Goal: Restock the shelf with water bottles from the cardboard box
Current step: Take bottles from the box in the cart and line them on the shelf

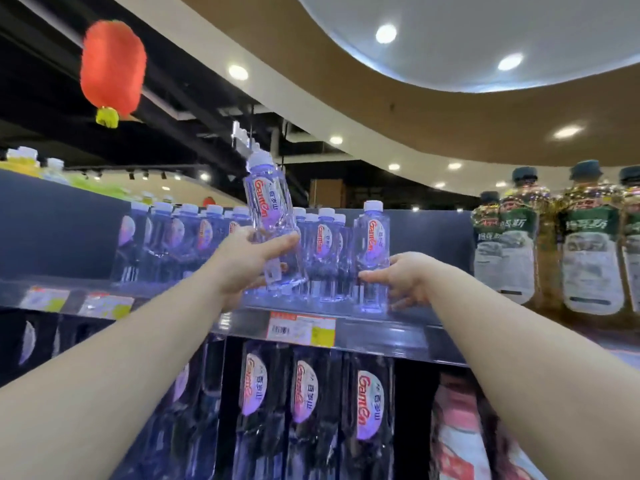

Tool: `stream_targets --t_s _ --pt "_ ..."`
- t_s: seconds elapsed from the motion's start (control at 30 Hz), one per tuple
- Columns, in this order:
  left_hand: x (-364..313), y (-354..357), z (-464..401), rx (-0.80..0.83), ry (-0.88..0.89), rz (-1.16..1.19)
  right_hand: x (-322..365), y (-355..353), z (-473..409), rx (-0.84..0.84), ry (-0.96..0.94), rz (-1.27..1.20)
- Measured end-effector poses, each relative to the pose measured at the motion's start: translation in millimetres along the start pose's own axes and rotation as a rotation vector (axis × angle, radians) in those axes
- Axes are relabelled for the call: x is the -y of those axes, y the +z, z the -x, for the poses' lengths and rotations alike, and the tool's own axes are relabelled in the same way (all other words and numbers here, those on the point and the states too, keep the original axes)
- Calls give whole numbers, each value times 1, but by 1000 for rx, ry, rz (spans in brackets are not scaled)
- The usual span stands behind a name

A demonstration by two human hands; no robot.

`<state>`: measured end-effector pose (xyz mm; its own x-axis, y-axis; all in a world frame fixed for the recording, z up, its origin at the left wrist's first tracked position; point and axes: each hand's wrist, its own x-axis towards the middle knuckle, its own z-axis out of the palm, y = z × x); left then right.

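Left hand [247, 261] gripping tilted bottle [270, 216], right hand [403, 278] clasping upright btl [372, 258] on shelf [381, 332]

Bright recessed ceiling spotlights [385, 33]; shelf interior dim, purple-tinted. Motion blur throughout, worst on red lantern [112, 67]. Wide-angle bending at edges.

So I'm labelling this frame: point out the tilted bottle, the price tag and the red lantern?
tilted bottle [268, 202]: head view, on its label.
price tag [302, 329]: head view, its middle.
red lantern [112, 65]: head view, its body.
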<state>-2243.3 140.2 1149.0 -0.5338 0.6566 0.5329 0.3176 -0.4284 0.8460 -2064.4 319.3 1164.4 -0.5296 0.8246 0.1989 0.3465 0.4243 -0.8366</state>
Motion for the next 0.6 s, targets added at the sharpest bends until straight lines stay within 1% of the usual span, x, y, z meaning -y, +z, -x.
stream_targets --t_s 0.17,0.27,0.37,0.53,0.6 --pt "9 -25 -29 97 3 49 13 29 -14 -160 46 42" --pt "20 -41 -43 120 15 -25 20 44 -16 -261 82 106" --pt "27 -56 -49 156 28 -127 27 53 -15 -272 112 225" --pt "30 -69 -54 168 36 -147 26 59 -24 -326 124 242" --pt "33 -70 -57 177 23 -145 25 61 -26 -344 127 189"
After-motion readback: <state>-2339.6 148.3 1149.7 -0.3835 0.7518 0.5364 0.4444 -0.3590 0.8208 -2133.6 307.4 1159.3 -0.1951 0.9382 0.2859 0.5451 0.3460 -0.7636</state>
